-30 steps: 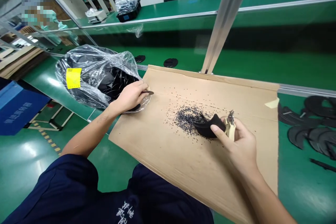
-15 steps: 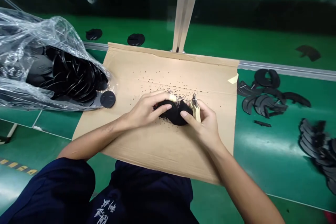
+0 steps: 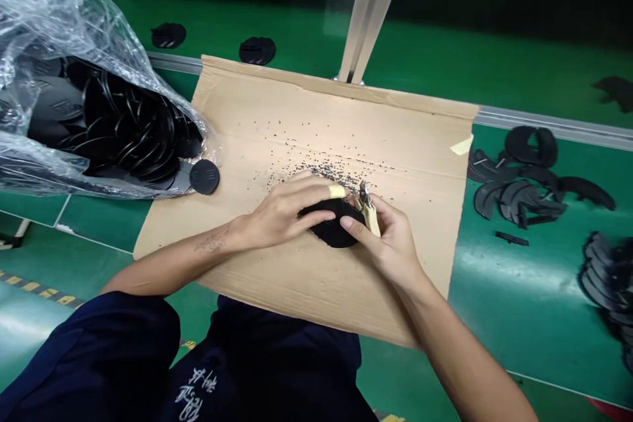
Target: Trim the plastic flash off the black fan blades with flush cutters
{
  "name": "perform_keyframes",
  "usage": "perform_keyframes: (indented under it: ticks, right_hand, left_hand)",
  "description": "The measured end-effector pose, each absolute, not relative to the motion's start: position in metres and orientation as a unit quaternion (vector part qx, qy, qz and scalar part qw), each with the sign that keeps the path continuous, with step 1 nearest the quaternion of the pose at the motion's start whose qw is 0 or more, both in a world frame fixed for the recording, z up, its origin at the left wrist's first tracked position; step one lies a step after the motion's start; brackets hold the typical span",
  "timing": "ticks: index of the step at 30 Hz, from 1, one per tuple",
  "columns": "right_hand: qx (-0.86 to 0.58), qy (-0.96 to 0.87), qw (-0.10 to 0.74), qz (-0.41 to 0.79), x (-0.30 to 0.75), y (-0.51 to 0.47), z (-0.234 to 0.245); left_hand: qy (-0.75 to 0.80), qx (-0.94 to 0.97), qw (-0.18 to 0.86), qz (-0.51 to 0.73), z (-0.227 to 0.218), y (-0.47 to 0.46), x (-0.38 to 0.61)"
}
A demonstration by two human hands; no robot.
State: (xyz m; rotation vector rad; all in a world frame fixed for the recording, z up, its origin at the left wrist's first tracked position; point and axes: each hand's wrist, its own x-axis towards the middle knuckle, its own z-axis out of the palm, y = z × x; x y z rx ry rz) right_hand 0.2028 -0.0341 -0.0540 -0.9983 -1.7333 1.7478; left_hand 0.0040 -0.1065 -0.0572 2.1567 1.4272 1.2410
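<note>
A black, flat, roundish plastic piece (image 3: 332,227) is held between both hands, low over the cardboard. My left hand (image 3: 289,208), with yellow tape round one finger, is closed on its left side, thumb on top. My right hand (image 3: 390,231) grips yellow-handled nippers (image 3: 368,208), metal jaws pointing up and away from me. Its thumb also presses on the right part of the black piece. Fingers hide the piece's far edge, and its underside is out of sight. Many tiny black scraps (image 3: 331,171) lie scattered just beyond the hands.
A cardboard sheet (image 3: 277,283) covers the green bench. At left, a clear plastic bag (image 3: 93,20) spills black discs, with one loose disc (image 3: 204,177) by its mouth. Curved black pieces (image 3: 524,194) and a stack (image 3: 606,277) lie at right. A metal post (image 3: 370,13) rises behind.
The black piece, earlier showing a notch at its top between my hands, now looks more rounded. My left fingers have moved right over its far edge. The camera view has shifted slightly.
</note>
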Motion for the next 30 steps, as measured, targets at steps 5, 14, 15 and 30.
perform_keyframes:
  ticks: [5, 14, 15, 30]
  right_hand:
    - [-0.372, -0.623, 0.258, 0.638, 0.202, -0.036, -0.053]
    - [-0.379, -0.623, 0.286, 0.622, 0.2, -0.039, -0.053]
    - [-0.381, -0.625, 0.29, 0.617, 0.2, -0.039, -0.053]
    - [-0.36, -0.653, 0.323, 0.583, 0.199, -0.04, -0.056]
  left_hand:
    - [0.543, 0.707, 0.149, 0.427, -0.061, -0.11, 0.009]
    - [0.565, 0.683, 0.178, 0.426, -0.065, -0.114, 0.017]
    - [0.571, 0.681, 0.173, 0.424, -0.065, -0.114, 0.017]
    - [0.568, 0.646, 0.261, 0.438, -0.063, -0.112, 0.025]
